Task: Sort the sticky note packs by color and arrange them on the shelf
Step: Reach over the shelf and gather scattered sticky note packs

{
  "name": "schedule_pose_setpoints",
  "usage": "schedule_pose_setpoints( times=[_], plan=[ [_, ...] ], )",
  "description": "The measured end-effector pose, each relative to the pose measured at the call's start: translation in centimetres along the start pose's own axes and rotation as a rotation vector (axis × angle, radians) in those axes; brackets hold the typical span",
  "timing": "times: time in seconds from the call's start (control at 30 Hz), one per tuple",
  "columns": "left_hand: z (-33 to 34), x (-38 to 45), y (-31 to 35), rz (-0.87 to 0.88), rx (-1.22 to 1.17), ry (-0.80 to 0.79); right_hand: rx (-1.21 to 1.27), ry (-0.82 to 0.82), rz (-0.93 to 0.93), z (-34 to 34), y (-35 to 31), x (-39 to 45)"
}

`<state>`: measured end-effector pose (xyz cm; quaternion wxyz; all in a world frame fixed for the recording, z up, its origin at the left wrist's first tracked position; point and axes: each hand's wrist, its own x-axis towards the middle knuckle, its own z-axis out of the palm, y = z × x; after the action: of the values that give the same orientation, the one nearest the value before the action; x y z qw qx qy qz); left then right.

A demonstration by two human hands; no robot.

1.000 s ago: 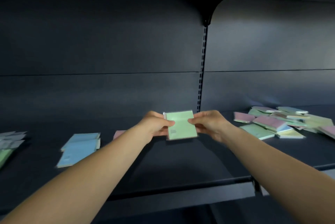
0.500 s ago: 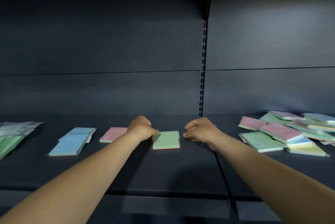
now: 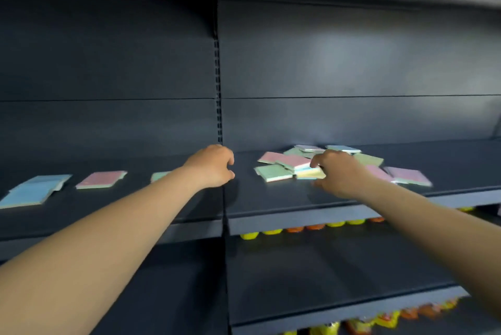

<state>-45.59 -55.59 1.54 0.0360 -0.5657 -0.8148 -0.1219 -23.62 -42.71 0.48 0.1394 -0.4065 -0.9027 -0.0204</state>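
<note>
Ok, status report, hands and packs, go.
Left hand loosely curled, holding nothing, over the shelf. Right hand on the mixed pile, grip unclear. Blue pack, pink pack laid out left. Nothing blocking.

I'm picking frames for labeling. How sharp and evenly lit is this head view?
Head view: motion blur smears the right hand and the mixed pile of packs; the blue packs at far left are soft too. A pale glare patch lights the shelf's back panel on the right, while the left side stays dark. Wide-angle bending curves the shelf edges.
</note>
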Motion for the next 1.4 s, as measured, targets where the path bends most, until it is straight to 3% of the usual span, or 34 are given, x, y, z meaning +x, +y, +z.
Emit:
schedule_pose_setpoints(
  times=[0.17,0.4,0.67,0.8,0.93,1.13,1.4],
  plan=[
    [0.1,-0.6,7.9,0.107,0.047,-0.009,-0.038,0.012,0.09,-2.6,6.9,-4.9],
    [0.8,3.0,17.4,0.186,0.04,-0.024,0.092,0.021,0.194,-3.3,16.8,-7.0],
    [7.3,13.4,26.5,0.165,0.022,-0.143,0.153,-0.09,0.127,-1.4,28.3,-0.7],
    [9.7,18.0,29.6,0.112,0.015,-0.322,0.271,-0.262,0.062,0.7,32.7,4.3],
    [11.0,20.5,30.9,0.047,0.014,-0.461,0.309,-0.439,0.015,2.6,34.7,8.3],
    [11.5,22.1,31.0,-0.025,-0.009,-0.559,0.102,-0.666,-0.08,3.0,34.7,12.6],
    [10.5,22.1,29.8,-0.123,-0.194,-0.386,0.334,-0.783,-0.097,3.7,34.5,14.8]
  ],
)
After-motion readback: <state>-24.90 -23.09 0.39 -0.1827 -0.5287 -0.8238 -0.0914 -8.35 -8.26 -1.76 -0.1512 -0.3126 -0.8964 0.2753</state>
